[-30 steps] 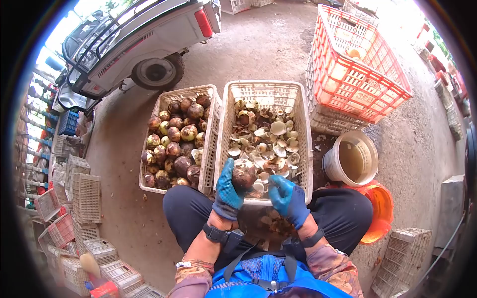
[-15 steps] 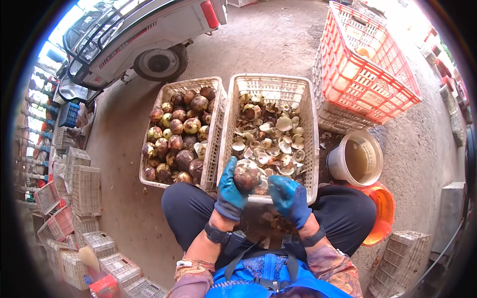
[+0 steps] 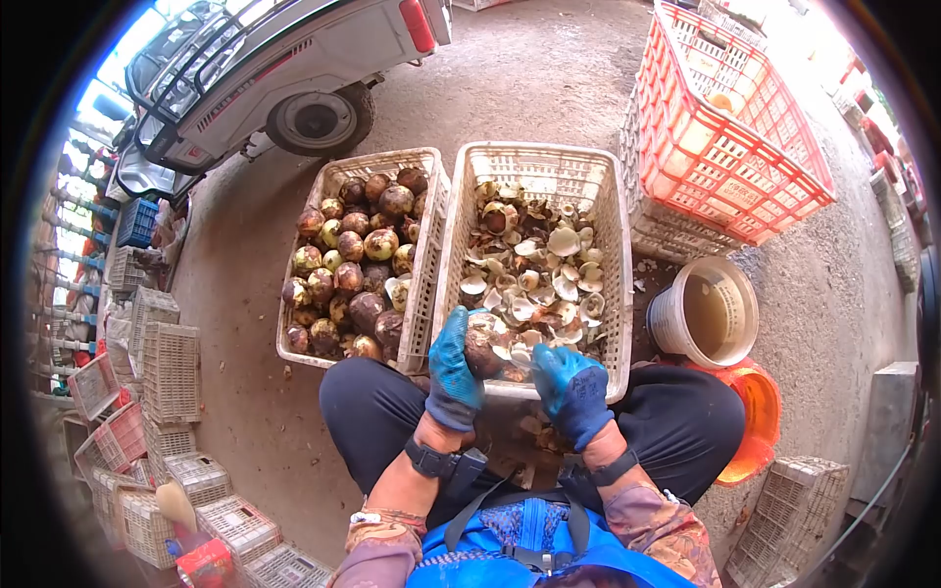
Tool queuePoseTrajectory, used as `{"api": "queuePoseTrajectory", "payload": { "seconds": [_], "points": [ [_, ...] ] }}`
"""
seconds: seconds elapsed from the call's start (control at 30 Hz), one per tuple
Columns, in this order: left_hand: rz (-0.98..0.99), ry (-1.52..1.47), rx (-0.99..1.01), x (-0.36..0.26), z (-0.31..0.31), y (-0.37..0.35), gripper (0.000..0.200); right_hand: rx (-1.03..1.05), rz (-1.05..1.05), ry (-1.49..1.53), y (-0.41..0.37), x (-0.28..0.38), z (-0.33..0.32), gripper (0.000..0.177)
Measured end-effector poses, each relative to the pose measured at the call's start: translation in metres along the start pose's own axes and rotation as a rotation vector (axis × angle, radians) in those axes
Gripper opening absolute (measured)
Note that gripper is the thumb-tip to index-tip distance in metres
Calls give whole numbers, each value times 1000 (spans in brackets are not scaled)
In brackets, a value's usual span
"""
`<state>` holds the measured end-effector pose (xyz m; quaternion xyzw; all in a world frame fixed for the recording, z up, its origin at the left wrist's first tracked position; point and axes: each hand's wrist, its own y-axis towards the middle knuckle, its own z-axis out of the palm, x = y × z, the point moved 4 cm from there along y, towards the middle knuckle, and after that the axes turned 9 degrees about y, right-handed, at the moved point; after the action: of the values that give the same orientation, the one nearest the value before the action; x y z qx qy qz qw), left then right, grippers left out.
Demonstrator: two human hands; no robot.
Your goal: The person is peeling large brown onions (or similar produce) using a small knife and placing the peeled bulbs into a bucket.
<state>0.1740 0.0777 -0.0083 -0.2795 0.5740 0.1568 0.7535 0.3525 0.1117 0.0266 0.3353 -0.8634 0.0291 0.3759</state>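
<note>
My left hand [image 3: 453, 372], in a blue work glove, is wrapped round a brown, round fruit [image 3: 480, 353] above the near end of the middle crate [image 3: 627, 294]. Pale patches show on the fruit's right side. Close beside it, my right hand [image 3: 571, 384], also gloved, has its fingers closed. A tool may be in it, but I cannot make one out. Cream-coloured, cup-shaped peelings [image 3: 566, 243] with brown outer skins fill much of the crate's floor. In the left crate [image 3: 438, 225] lie many whole round fruits [image 3: 380, 245], purplish brown with green and yellow patches.
A pail of murky liquid [image 3: 708, 312] stands to the right of the middle crate, by an orange tub [image 3: 757, 421]. Behind it, a red crate [image 3: 745, 186] is stacked on a pale one. A vehicle [image 3: 294, 88] stands at the back left; several crates [image 3: 172, 372] line the left side.
My right hand has turned slightly, with its fingers still close to the fruit. The fruit has tilted a little in my left hand. The view has shifted slightly.
</note>
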Motion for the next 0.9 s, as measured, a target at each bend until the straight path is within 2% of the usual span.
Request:
{"api": "queuePoseTrajectory", "payload": {
  "seconds": [0.07, 0.17, 0.2, 0.23, 0.3, 0.33, 0.37, 0.4, 0.43, 0.47, 0.5, 0.57, 0.6, 0.7, 0.77, 0.9],
  "points": [
    [59, 26, -3, 3, 0, 3, 43, -62, 39, 82, -2, -2, 1, 22],
    [-258, -265, 128, -16, 15, -5, 41, 60, 385, 768, -7, -7, 18, 20],
    [-360, -340, 171, -22, 21, -9, 42, 74, 492, 1045, -7, -6, 25, 25],
    [-464, -416, 213, -25, 26, -13, 42, 2, 443, 984, -6, -5, 21, 30],
    [-493, -392, 196, -16, 27, -12, 43, -145, 341, 854, 3, 0, 4, 42],
    [-528, -410, 207, -2, 23, -9, 43, -214, 228, 764, 11, 9, -11, 54],
    [-562, -426, 218, 12, 20, -6, 44, -178, 173, 696, 13, 7, -11, 56],
    [-506, -386, 175, 18, 20, -7, 43, -143, 118, 629, 14, 3, -8, 58],
    [-517, -346, 246, 16, 22, -11, 43, -108, 64, 561, 12, -2, -2, 61],
    [-528, -305, 321, 12, 21, -15, 43, -118, 238, 688, 7, -14, 14, 57],
    [-538, -264, 396, 7, 23, -18, 42, -120, 325, 885, 6, -19, 14, 55],
    [-483, -111, 391, 1, 23, -18, 43, -123, 498, 1278, 10, -29, 13, 51],
    [-458, -77, 382, -3, 24, -18, 42, -68, 612, 1351, 9, -37, 16, 43],
    [-359, 42, 376, -20, 29, -23, 40, -112, 677, 1477, 3, -46, 24, 42],
    [-303, 109, 410, -25, 31, -23, 40, -88, 689, 1450, 2, -49, 24, 44],
    [-366, 60, 363, -16, 29, -22, 40, -111, 727, 1476, 0, -51, 25, 44]
  ]
}}
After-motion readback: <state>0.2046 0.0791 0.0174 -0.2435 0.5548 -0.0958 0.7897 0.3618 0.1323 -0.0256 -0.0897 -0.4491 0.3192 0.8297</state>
